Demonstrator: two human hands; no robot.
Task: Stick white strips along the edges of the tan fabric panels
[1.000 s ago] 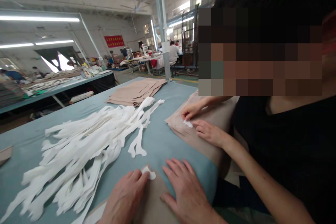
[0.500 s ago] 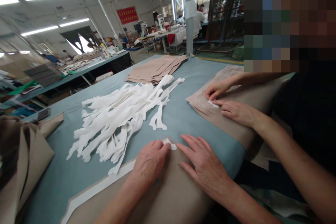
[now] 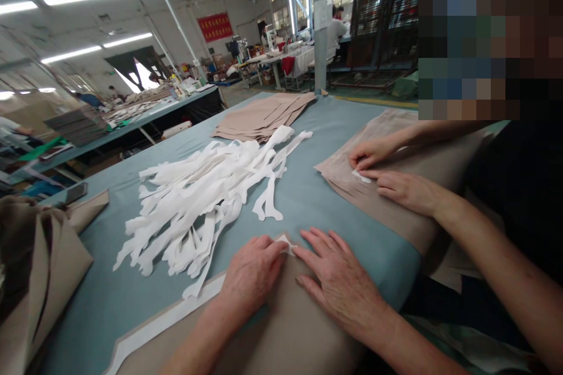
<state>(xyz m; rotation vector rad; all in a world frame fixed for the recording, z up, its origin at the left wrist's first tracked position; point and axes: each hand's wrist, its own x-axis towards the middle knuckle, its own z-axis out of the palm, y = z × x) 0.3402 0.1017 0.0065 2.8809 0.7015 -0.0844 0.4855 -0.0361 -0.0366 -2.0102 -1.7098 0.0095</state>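
Observation:
A brown fabric panel [image 3: 303,310] lies at the table's near edge, with a white interfacing strip [image 3: 165,326] laid along its border. My left hand [image 3: 251,272] has its fingers curled together on this strip close to the panel's top corner, covering part of it. Just right of that corner, my right hand [image 3: 341,275] rests with fingers spread, its index fingertip touching the strip's end. Beyond my left hand is a loose heap of similar white strips [image 3: 189,193].
At the right, a co-worker's two hands [image 3: 407,190] press a small white piece onto stacked brown panels [image 3: 343,167]. More brown panels [image 3: 264,114] lie at the back of the blue-covered table [image 3: 303,187]. Folded brown fabric [image 3: 65,258] and a dark phone-like object [image 3: 76,192] sit at left.
My right hand's index finger has come closer to my left fingertips at the corner, and less of the strip's end shows. The whole view has shifted slightly.

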